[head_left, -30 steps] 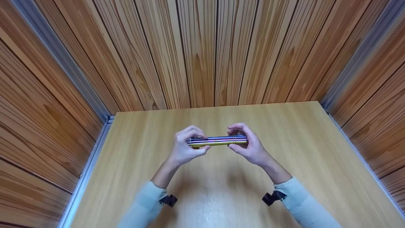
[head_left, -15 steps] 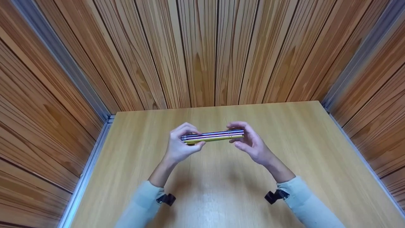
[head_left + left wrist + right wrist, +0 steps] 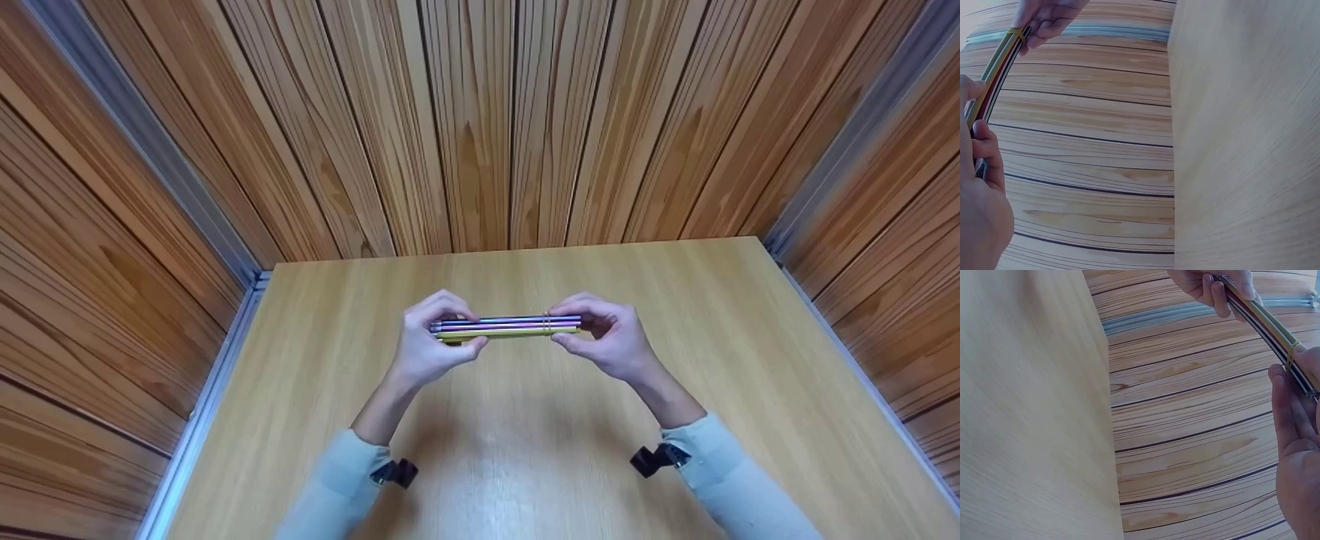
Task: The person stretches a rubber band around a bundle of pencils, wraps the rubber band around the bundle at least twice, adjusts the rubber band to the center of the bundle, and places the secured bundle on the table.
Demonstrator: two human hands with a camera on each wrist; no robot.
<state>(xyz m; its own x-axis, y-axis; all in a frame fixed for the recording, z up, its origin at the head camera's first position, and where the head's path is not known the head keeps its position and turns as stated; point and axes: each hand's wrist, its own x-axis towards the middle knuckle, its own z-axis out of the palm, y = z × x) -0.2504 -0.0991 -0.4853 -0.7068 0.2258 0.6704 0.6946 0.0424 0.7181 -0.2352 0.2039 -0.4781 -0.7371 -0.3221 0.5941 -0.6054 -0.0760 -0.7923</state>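
Observation:
A bundle of slim pencils [image 3: 510, 327], blue, pink and yellow on the side seen from the head, is held level above the table. My left hand [image 3: 424, 346] grips its left end between thumb and fingers. At the other end my right hand [image 3: 616, 346] pinches the bundle, thumb on the near side and fingers on the far side. A thin yellowish rubber band [image 3: 1291, 354] circles the pencils close to the right thumb. In the left wrist view the band [image 3: 1016, 32] shows at the far end of the bundle. The pencils' left ends are partly hidden by my left fingers.
Beneath both hands lies a light wooden table [image 3: 495, 465]. Wood-plank walls [image 3: 480, 127] rise at the back and on both sides, with grey metal rails [image 3: 202, 405] along the side edges. A small black camera [image 3: 401, 472] sits on each wrist.
The bundle has shifted slightly left. My right hand loosened and moved outward, the bundle tilting up at that end; now the right fingers pinch it again, level, with the band just inside them.

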